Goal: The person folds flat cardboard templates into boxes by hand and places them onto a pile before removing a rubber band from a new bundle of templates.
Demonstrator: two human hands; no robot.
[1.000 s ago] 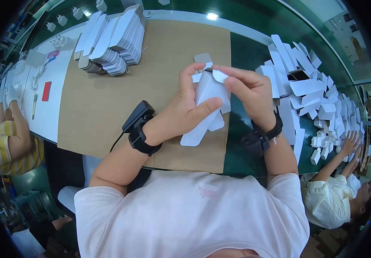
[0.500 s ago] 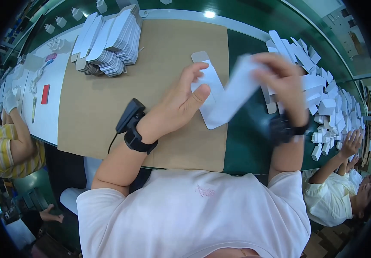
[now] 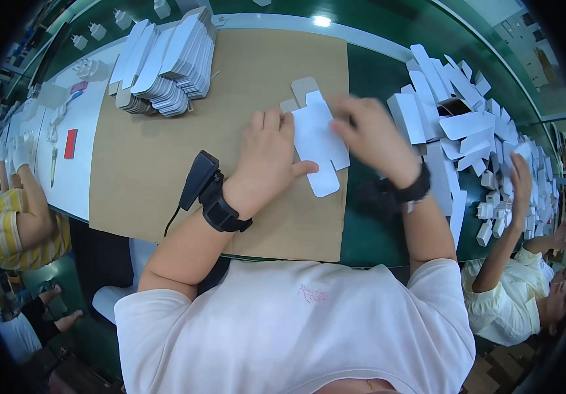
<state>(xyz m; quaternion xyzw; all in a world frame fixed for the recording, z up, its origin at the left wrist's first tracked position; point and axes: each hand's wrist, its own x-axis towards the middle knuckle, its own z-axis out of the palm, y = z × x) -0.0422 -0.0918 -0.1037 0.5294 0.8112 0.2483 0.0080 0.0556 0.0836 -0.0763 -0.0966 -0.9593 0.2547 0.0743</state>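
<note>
A white cardboard carton blank [image 3: 316, 138], with its end flaps spread out, lies on the brown sheet in front of me. My left hand [image 3: 263, 148] grips its left side, the thumb stretched over the lower part and the fingers bent along the edge. At the carton's right side is my right hand [image 3: 378, 141], thumb towards the white card. Motion smears its fingers, so their hold cannot be made out.
Flat white cartons [image 3: 171, 62] are stacked at the back left of the brown sheet [image 3: 165, 171]. On the right, white boxes [image 3: 467, 125] lie in a loose heap near white plug adapters [image 3: 490, 217]. A red object [image 3: 71, 144] rests far left. Co-workers sit on both sides.
My right hand no longer holds the raised, blurred white carton and has moved left to the one on the sheet. My left fingers have bent down at its edge. The right-hand heap looks different.
</note>
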